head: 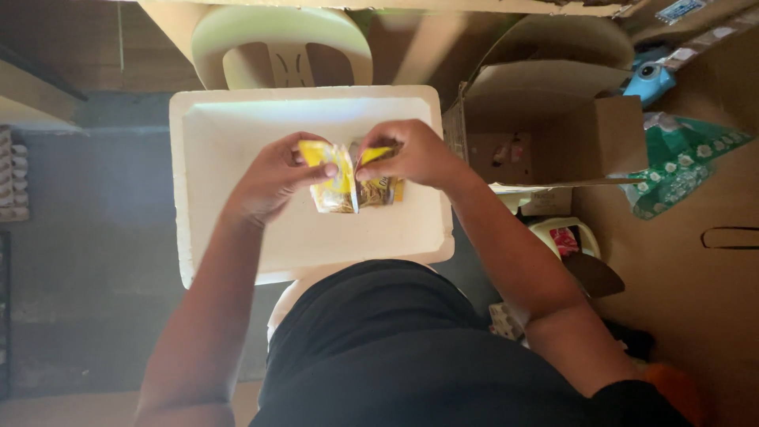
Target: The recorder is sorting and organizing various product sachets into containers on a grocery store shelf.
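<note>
Egg trays (12, 175) sat stacked at the far left edge of the frame, apart from the work. Near the middle, the left hand (273, 178) pinched the left side of a small yellow packet (348, 178) between thumb and fingers, while the right hand (407, 154) gripped the packet's other side, its fingertips closed on the top edge; the two-sided hold seemed meant to keep the thin packet taut above the surface. The packet hung over the centre of a white foam lid (237, 134), which lay flat as a work surface in front of the person. The packet looked crinkled and glossy, yellow with a darker brownish printed panel. A pale plastic chair (281, 39) stood above the lid, and an open cardboard box (553, 134) stood at the right of centre, within easy reach
</note>
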